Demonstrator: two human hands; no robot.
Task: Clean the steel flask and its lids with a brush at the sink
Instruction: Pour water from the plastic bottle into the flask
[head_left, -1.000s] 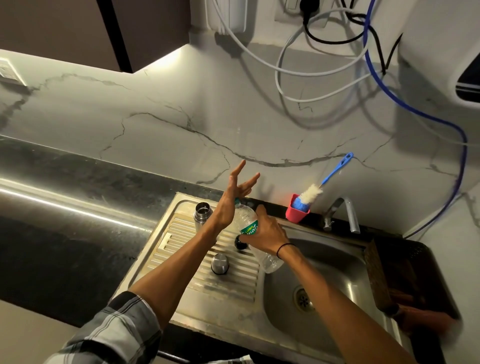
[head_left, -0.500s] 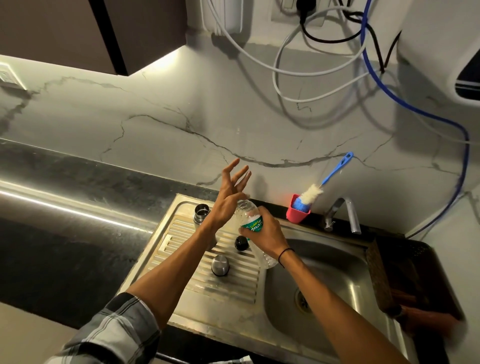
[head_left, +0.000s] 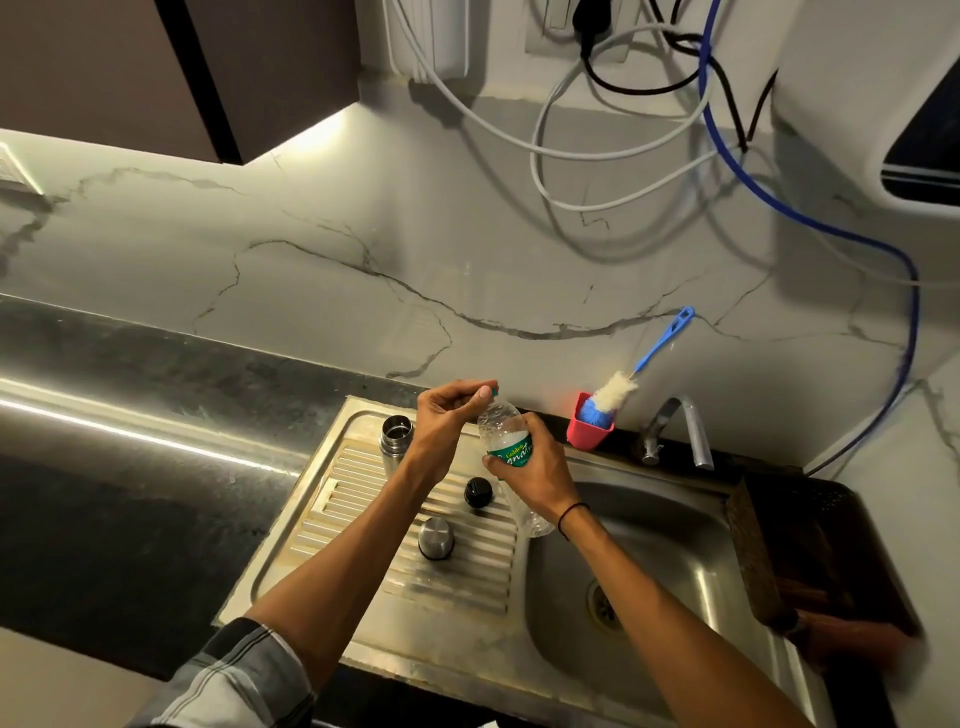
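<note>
The sink (head_left: 675, 525) takes the right half of the steel unit, and its ribbed drainboard (head_left: 363, 499) the left half. The steel flask (head_left: 396, 434) stands upright and open-mouthed at the drainboard's back left corner, just left of the left hand (head_left: 447, 421). So that hand is the nearer one, with only a short reach sideways. The plastic bottle (head_left: 506, 447) is held over the drainboard's back right edge, its long axis tilted, neck toward the wall. The right hand (head_left: 530, 467) grips its labelled middle, and the left pinches the cap at its neck. The brush (head_left: 615, 389) leans in a red cup (head_left: 587, 431) at the sink's back edge. The steel lid (head_left: 435, 538) and black lid (head_left: 478, 492) lie mid-drainboard, below the hands.
</note>
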